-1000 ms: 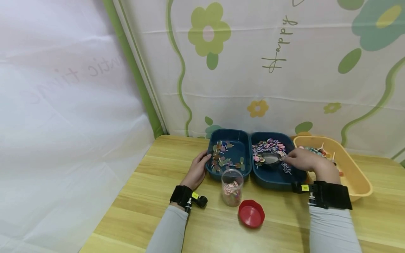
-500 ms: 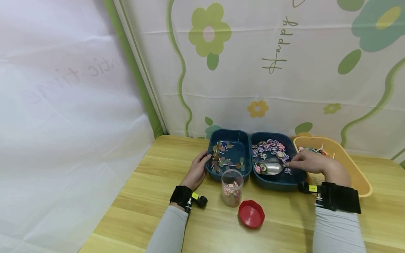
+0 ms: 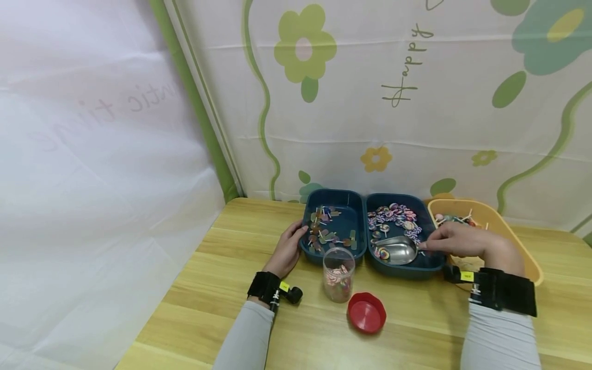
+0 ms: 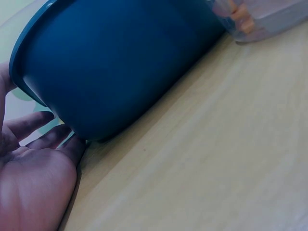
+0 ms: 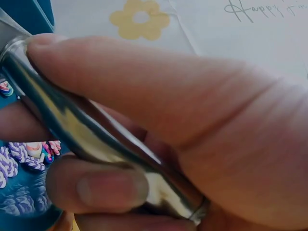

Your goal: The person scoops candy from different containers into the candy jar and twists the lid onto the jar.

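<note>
I take the step in hand to be scooping. The shiny metal scoop with a rounded bowl [image 3: 401, 255] sits inside the dark-blue rectangular plastic tray in the middle [image 3: 411, 272], near its front, with a rainbow-swirled round candy [image 3: 383, 253] at its mouth; I can't tell whether that piece lies fully inside the bowl. From my end, the next move calls for a level scoop and a steady wrist, or the piece could roll off the lip.

The right hand [image 3: 467, 241] grasps the scoop's handle: on the right wrist feed I see the thumb laid along the metal and the fingers curled beneath. Behind the bowl lie twisted purple, white and pink candies [image 3: 399, 212].

Just beside is a matching dark-blue tray on the left [image 3: 346, 218], where the left hand [image 3: 285, 250], fingers loosely extended, rests against the outer wall with the thumb at the rim. In front of it, a clear cylindrical jar [image 3: 339, 257] stands uncapped, partly filled, with a red scalloped lid [image 3: 367, 312] nearby on the wood-grain table [image 3: 319, 344]. To the right I have a yellow plastic tray [image 3: 511, 244] of more sweets.
</note>
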### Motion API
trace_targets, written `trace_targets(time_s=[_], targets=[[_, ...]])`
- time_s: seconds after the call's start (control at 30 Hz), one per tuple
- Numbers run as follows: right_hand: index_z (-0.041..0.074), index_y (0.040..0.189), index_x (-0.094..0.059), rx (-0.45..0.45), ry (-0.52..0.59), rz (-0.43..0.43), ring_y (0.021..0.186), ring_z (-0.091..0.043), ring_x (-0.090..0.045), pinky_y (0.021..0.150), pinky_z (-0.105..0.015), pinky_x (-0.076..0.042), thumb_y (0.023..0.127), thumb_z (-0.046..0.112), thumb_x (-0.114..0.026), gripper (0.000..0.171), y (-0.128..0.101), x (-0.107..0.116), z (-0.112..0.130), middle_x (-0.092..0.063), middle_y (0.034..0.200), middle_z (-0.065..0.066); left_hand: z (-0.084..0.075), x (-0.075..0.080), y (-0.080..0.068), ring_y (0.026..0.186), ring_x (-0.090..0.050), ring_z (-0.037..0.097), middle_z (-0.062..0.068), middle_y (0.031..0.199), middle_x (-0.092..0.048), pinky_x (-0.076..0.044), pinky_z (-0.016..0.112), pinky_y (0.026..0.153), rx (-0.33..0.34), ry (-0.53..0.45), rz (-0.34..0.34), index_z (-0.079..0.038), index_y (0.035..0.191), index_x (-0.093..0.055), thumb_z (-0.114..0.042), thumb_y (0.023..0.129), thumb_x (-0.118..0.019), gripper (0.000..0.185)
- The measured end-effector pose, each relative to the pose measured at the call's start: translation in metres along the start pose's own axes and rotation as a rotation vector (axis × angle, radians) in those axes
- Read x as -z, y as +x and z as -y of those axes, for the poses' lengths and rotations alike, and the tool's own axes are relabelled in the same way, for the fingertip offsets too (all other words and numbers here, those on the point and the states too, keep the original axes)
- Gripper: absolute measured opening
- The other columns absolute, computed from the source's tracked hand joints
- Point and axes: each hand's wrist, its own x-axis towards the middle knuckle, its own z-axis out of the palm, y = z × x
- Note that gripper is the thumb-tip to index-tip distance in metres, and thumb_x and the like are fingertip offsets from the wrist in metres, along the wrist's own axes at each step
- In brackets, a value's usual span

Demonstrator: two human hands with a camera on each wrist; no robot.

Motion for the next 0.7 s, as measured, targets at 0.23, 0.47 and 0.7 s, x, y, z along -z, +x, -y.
trace_targets(time_s=[0.23, 0.47, 0.7], targets=[[0.004, 0.084, -0.073, -0.006, 0.057, 0.021, 0.047, -0.005, -0.035, 0.045, -0.024, -0.035, 0.107, 0.026, -0.057, 0.035, -0.003, 0.001, -0.007, -0.036, 0.056, 0.007, -0.001, -0.002, -0.001, 0.145, -0.037, 0.029, 0.016, 0.159, -0.035, -0.032, 0.043, 0.12, 0.001, -0.003, -0.01, -0.004, 0.156, -0.037, -0.024, 0.109, -0.053, 0.054], [0.003, 0.088, -0.072, 0.022, 0.122, 0.001, 0.048, -0.005, -0.031, 0.045, -0.027, -0.035, 0.109, 0.026, -0.052, 0.037, -0.008, 0.002, -0.019, -0.034, 0.058, 0.007, 0.001, -0.001, 0.0, 0.146, -0.036, 0.028, 0.016, 0.16, -0.034, -0.03, 0.044, 0.121, 0.005, -0.002, -0.012, -0.003, 0.157, -0.036, -0.022, 0.109, -0.052, 0.054], [0.005, 0.095, -0.074, 0.19, 0.17, -0.09, 0.057, -0.008, -0.039, 0.05, -0.03, -0.04, 0.11, 0.014, -0.049, 0.031, -0.014, 0.004, -0.01, -0.034, 0.062, -0.004, -0.001, -0.001, 0.0, 0.147, -0.034, 0.028, 0.017, 0.161, -0.033, -0.028, 0.044, 0.121, 0.005, -0.002, -0.008, -0.002, 0.157, -0.035, -0.023, 0.109, -0.051, 0.055]])
